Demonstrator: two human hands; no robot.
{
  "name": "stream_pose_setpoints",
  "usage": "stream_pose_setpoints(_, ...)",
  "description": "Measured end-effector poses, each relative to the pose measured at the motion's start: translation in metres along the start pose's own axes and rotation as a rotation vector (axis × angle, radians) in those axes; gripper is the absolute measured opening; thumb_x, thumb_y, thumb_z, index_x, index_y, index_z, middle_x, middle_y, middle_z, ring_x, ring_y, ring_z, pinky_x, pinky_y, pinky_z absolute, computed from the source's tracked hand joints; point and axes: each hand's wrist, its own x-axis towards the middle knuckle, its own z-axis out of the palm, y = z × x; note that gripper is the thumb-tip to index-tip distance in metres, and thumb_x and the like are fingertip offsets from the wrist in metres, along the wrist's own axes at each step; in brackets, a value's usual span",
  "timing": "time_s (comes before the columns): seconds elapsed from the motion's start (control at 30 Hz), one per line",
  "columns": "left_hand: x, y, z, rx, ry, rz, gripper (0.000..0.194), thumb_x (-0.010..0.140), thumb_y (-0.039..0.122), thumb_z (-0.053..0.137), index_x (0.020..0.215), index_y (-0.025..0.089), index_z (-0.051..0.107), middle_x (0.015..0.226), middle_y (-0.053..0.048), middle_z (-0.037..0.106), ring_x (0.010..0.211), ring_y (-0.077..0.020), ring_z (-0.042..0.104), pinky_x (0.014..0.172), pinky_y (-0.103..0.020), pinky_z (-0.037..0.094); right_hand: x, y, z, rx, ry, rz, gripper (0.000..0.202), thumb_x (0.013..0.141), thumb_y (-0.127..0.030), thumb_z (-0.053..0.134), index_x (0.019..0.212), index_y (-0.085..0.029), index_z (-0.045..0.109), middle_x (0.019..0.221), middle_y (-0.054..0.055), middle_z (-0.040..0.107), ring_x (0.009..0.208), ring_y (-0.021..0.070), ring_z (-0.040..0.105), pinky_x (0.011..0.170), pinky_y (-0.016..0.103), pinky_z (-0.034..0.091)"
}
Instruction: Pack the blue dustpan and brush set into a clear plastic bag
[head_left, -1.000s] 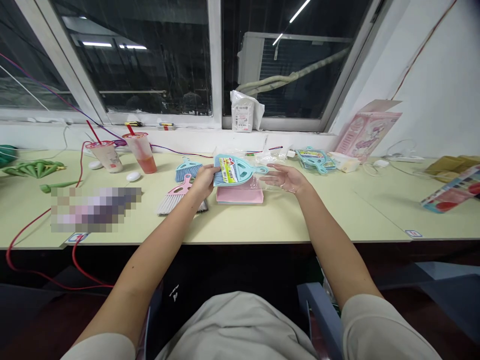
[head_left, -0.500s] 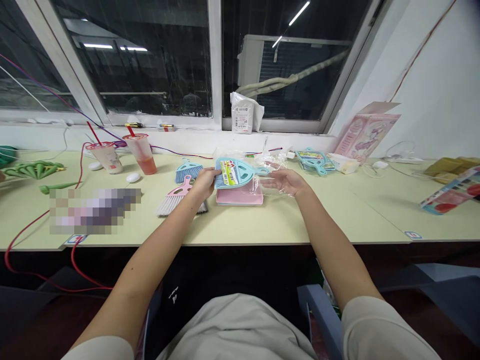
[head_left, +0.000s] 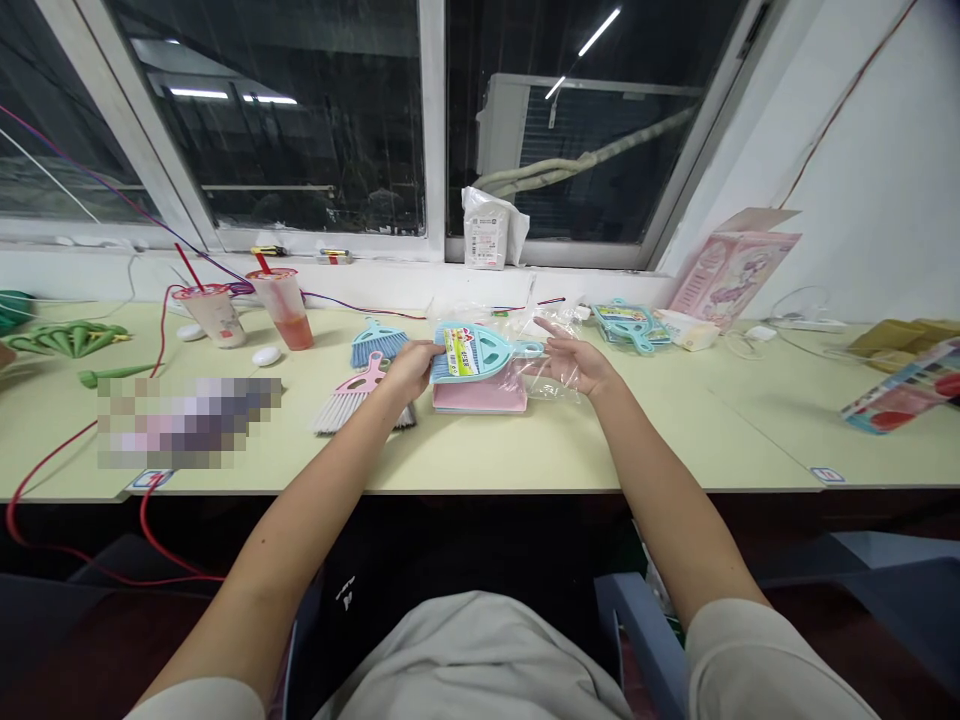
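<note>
My left hand (head_left: 412, 371) is closed on the bristle end of a light blue hand brush (head_left: 491, 352), which bears a yellow-green label. Its handle points right, toward my right hand (head_left: 581, 364), whose fingers are stretched out and spread beside the handle's tip. Crinkled clear plastic wrap (head_left: 559, 383) lies about these fingers; whether they touch the handle I cannot tell. Beneath the brush is a pink dustpan (head_left: 480, 398) on the table. To the left of it lie a pink hand brush (head_left: 352, 397), partly behind my left forearm, and another blue brush (head_left: 373, 343).
Two drink cups (head_left: 281, 310) with red straws stand at the back left. Blue brush-and-dustpan sets (head_left: 630, 326) lie at the back right, near a pink box (head_left: 735, 265). Green plastic pieces (head_left: 71, 340) and red cables (head_left: 56, 450) are at the left of the table (head_left: 675, 430).
The blue brush has shifted very slightly right and down in my left hand. My right hand's fingers have spread more, and the plastic wrap around them has changed shape.
</note>
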Motion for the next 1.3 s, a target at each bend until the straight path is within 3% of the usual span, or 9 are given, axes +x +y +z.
stream_pose_setpoints(0.3,-0.002,-0.002,0.003,-0.024,-0.074,0.042,0.015,0.081,0.005,0.069,0.095,0.009,0.075,0.086,-0.013,0.08,0.085,-0.0253,0.079,0.081,-0.035,0.065,0.004,0.008,0.003,-0.054,-0.015,0.062,0.064,0.09,-0.008,0.062,0.152,-0.021,0.053,0.113,0.01,0.082,0.1,0.0296,0.081,0.097,0.056,0.066)
stream_pose_setpoints(0.47,-0.004,0.002,0.004,-0.064,-0.056,-0.061,0.02,0.083,0.009,0.068,0.101,0.009,0.076,0.088,-0.013,0.081,0.088,-0.0275,0.08,0.084,-0.036,0.065,0.008,0.01,0.0,-0.02,0.017,0.051,0.058,0.087,-0.002,0.058,0.144,-0.017,0.059,0.108,0.009,0.082,0.103,0.0262,0.081,0.096,0.048,0.068)
stream_pose_setpoints(0.6,-0.014,0.01,0.008,-0.154,-0.167,-0.145,0.031,0.085,0.015,0.065,0.113,0.01,0.075,0.097,-0.015,0.082,0.094,-0.0311,0.08,0.091,-0.041,0.065,0.007,0.01,0.004,0.007,0.014,0.05,0.056,0.088,-0.002,0.058,0.142,-0.019,0.06,0.111,0.008,0.082,0.104,0.0245,0.081,0.095,0.045,0.069)
stream_pose_setpoints(0.7,-0.02,0.013,0.011,-0.183,-0.233,-0.137,0.036,0.085,0.018,0.065,0.119,0.01,0.074,0.102,-0.015,0.082,0.097,-0.0322,0.08,0.094,-0.043,0.064,0.007,0.008,0.005,0.01,0.01,0.059,0.055,0.089,-0.002,0.057,0.142,-0.019,0.061,0.112,0.009,0.082,0.098,0.0227,0.082,0.092,0.041,0.07)
stream_pose_setpoints(0.87,-0.023,0.013,0.013,-0.175,-0.212,-0.096,0.036,0.088,0.021,0.063,0.12,0.011,0.073,0.103,-0.015,0.082,0.099,-0.0317,0.079,0.094,-0.042,0.064,0.011,0.008,0.003,0.02,0.07,0.136,0.051,0.087,0.0,0.056,0.135,-0.013,0.065,0.108,0.012,0.082,0.093,0.0234,0.082,0.081,0.036,0.071)
stream_pose_setpoints(1.03,-0.019,0.01,0.011,-0.171,-0.207,-0.092,0.034,0.088,0.023,0.065,0.119,0.011,0.074,0.104,-0.014,0.082,0.098,-0.0308,0.08,0.092,-0.04,0.064,0.012,0.008,0.003,-0.015,0.08,0.249,0.034,0.095,-0.008,0.057,0.127,-0.01,0.068,0.099,0.013,0.082,0.078,0.0247,0.081,0.064,0.036,0.071)
stream_pose_setpoints(1.17,-0.017,0.01,0.012,-0.188,-0.169,-0.105,0.035,0.089,0.02,0.063,0.121,0.011,0.073,0.104,-0.014,0.082,0.097,-0.0301,0.08,0.09,-0.039,0.065,0.007,0.005,0.004,-0.051,0.065,0.276,0.023,0.102,-0.023,0.059,0.122,-0.015,0.066,0.097,0.013,0.082,0.079,0.0281,0.082,0.066,0.042,0.071)
stream_pose_setpoints(1.3,-0.017,0.012,0.014,-0.196,-0.144,-0.13,0.037,0.09,0.018,0.061,0.124,0.009,0.072,0.105,-0.015,0.082,0.095,-0.0298,0.081,0.087,-0.039,0.067,0.002,0.0,0.007,-0.066,0.06,0.311,0.035,0.108,-0.047,0.049,0.12,-0.018,0.065,0.096,0.015,0.081,0.083,0.03,0.082,0.066,0.043,0.07)
